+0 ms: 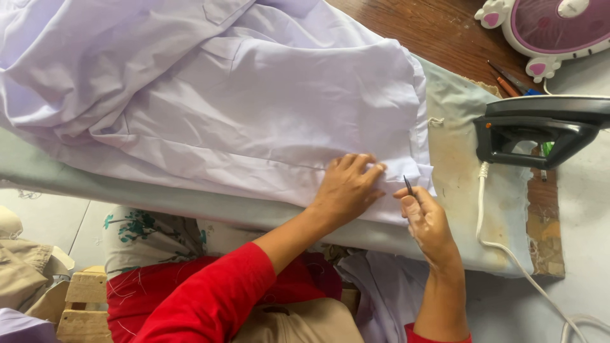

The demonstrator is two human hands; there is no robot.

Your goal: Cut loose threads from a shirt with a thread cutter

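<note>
A pale lilac garment [254, 101] lies spread over a grey padded ironing board [457, 190]. My left hand [348, 187] presses flat on the garment's hem near the board's right end, fingers together. My right hand [427, 222] is just to the right of it and pinches a small dark pointed tool [408, 185] with its tip up, close to the hem's edge.
A black electric iron [540, 127] rests at the board's right end, its white cord [508, 251] trailing down to the right. A small pink fan [553, 28] and a few pencils [508, 81] lie on the wooden table behind. A wooden stool [82, 305] is at lower left.
</note>
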